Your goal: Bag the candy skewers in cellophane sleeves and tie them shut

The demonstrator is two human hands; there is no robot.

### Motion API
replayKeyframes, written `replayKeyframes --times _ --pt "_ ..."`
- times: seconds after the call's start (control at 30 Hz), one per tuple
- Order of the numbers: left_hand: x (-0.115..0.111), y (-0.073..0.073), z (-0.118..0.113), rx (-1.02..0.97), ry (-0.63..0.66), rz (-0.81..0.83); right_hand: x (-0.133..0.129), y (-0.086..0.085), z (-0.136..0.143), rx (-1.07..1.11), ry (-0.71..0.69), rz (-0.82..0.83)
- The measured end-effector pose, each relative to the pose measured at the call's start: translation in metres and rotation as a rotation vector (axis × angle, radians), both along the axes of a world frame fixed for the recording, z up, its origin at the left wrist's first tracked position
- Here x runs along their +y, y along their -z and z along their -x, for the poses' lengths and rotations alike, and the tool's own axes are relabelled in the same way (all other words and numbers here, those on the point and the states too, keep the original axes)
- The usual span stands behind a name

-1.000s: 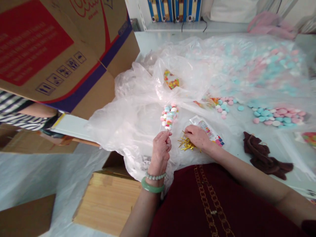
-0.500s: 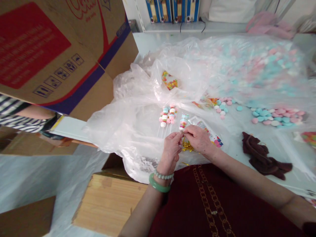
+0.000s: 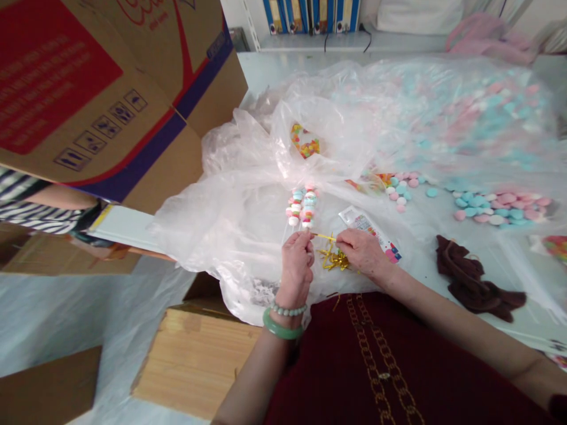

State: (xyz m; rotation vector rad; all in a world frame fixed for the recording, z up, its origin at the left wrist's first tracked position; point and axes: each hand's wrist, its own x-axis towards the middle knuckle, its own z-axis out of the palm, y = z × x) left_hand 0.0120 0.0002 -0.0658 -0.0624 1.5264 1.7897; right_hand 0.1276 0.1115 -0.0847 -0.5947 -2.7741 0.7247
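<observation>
My left hand, wearing a green bangle and beaded bracelet, is pinched at the lower end of a marshmallow skewer in pale blue, white, pink and red. That skewer appears to have a clear wrapper. Another marshmallow skewer lies close on its left. My right hand pinches a gold twist tie, which stretches across to the left fingertips. Whether the left fingers grip its end is hidden. Below lies a pile of gold twist ties. A printed clear packet lies just beyond my right hand.
A big plastic bag of marshmallows spreads over the back of the table. Loose marshmallows and a brown cloth lie right. A tall cardboard box stands left, with a person's striped sleeve behind it. A wooden box sits below.
The wrapped skewer and my left hand have moved left, over beside the other skewers. My hands have drawn apart, and a gold tie now spans the gap between them.
</observation>
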Motion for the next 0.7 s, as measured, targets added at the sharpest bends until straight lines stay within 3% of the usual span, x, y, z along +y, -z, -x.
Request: replayKeyframes --times 0.1,0.27,0.37,0.47,0.57,0.63,0.7 --pt "-0.006 -0.001 0.013 0.006 -0.044 -0.025 0.002 -0.005 -0.012 -0.03 -0.062 -0.117" --pt "-0.011 0.001 0.015 -0.019 -0.021 -0.055 -0.01 -0.023 -0.024 -0.131 -0.635 0.085" --pt "-0.011 0.004 0.012 -0.059 0.004 -0.051 -0.023 -0.023 -0.028 -0.186 -0.779 0.121" --pt "-0.011 0.006 0.011 -0.089 0.025 -0.052 -0.03 -0.017 -0.028 -0.208 -0.776 0.127" --pt "-0.012 0.006 0.012 -0.101 0.034 -0.048 -0.028 -0.014 -0.027 -0.168 -0.712 0.281" --pt "-0.012 0.006 0.012 -0.104 0.033 -0.043 -0.022 -0.015 -0.026 -0.091 -0.602 0.459" --pt "-0.012 0.005 0.012 -0.114 0.035 -0.034 -0.013 -0.017 -0.026 -0.035 -0.408 0.559"
